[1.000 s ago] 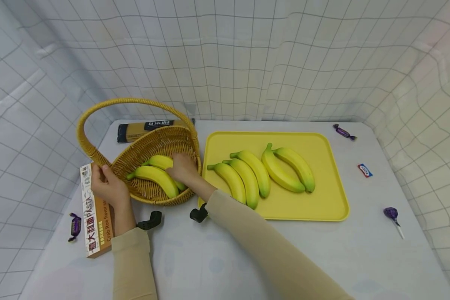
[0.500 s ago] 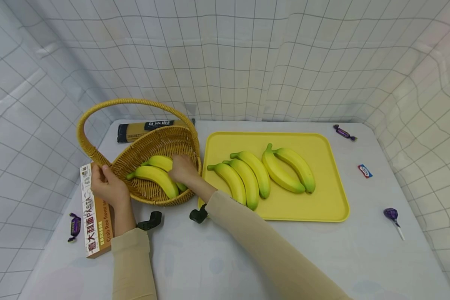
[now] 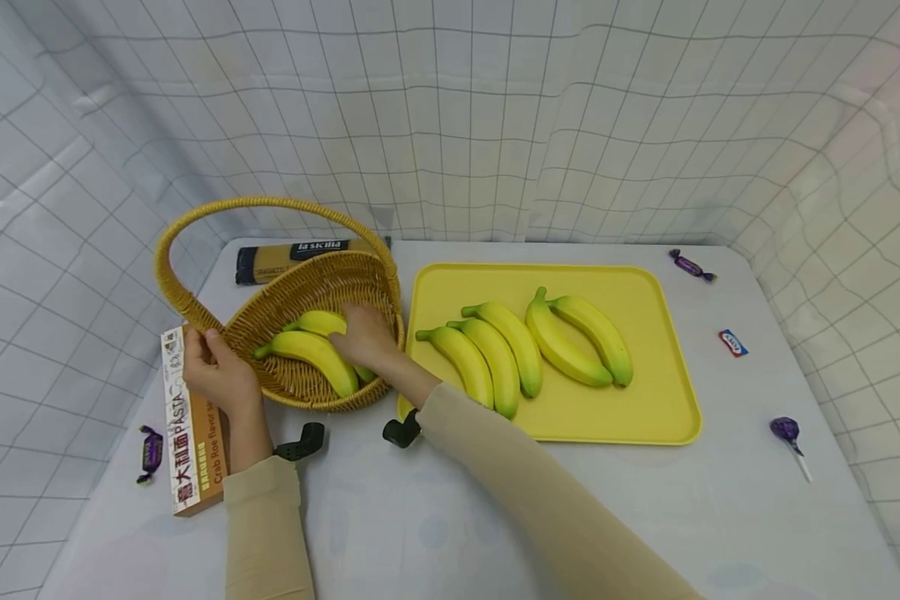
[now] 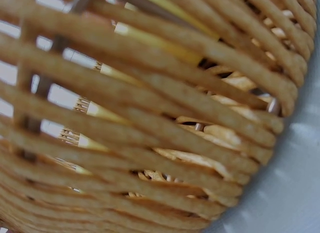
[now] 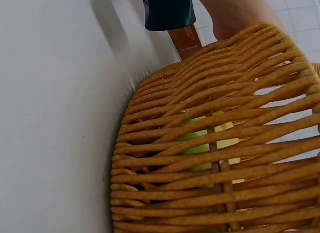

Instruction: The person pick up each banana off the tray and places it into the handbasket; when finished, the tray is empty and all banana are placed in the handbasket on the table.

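Note:
In the head view my left hand grips the wicker basket at its left rim, just below the foot of the tall handle, with the thumb upward. The basket's opening faces toward me. My right hand reaches over the right rim into the basket and holds the rear yellow banana; its fingertips are hidden. In front of it lies another banana, stem to the left. Both wrist views are filled by the basket's woven wall, with yellow and green showing through the gaps.
A yellow tray holds several bananas right of the basket. A spaghetti pack lies behind the basket, a pasta box left of it. Wrapped candies and a lollipop lie at the table's sides.
Hardly anything differs. My right hand shifts very slightly within the basket; the left hand, the basket and the bananas stay in place.

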The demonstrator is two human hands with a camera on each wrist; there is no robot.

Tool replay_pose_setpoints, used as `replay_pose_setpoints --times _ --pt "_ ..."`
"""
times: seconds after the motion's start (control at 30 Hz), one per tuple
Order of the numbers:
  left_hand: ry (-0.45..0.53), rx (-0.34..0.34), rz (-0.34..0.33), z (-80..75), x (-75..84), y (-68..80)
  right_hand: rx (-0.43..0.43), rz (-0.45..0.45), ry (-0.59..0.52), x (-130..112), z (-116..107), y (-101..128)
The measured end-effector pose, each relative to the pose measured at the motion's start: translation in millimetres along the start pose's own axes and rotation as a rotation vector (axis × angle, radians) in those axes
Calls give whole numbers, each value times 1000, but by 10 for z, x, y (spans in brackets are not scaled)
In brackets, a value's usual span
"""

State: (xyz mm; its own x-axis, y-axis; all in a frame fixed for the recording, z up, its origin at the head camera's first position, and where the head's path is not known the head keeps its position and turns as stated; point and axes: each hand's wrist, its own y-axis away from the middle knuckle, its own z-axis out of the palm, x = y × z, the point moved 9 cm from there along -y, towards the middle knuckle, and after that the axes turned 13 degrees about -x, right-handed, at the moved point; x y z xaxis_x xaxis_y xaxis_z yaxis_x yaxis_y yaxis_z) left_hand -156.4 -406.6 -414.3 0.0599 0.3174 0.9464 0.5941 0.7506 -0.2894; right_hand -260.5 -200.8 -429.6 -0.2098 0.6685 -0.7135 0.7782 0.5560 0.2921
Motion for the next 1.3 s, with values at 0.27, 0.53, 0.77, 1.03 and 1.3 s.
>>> replay_pose_setpoints --times 0.27,0.53,0.77,1.03,1.3 --pt "-4 2 -5 25 -17 -15 99 -236 -8 -165 -127 248" --pt "15 -8 7 21 30 3 35 -397 -44 -199 -236 880" --pt "14 0 11 9 30 4 70 -485 -81 55 -407 1414" --pt "4 6 17 5 41 3 131 -468 -83 512 -684 1882" --pt "23 5 11 2 16 3 285 -407 -2 969 -1117 2202"
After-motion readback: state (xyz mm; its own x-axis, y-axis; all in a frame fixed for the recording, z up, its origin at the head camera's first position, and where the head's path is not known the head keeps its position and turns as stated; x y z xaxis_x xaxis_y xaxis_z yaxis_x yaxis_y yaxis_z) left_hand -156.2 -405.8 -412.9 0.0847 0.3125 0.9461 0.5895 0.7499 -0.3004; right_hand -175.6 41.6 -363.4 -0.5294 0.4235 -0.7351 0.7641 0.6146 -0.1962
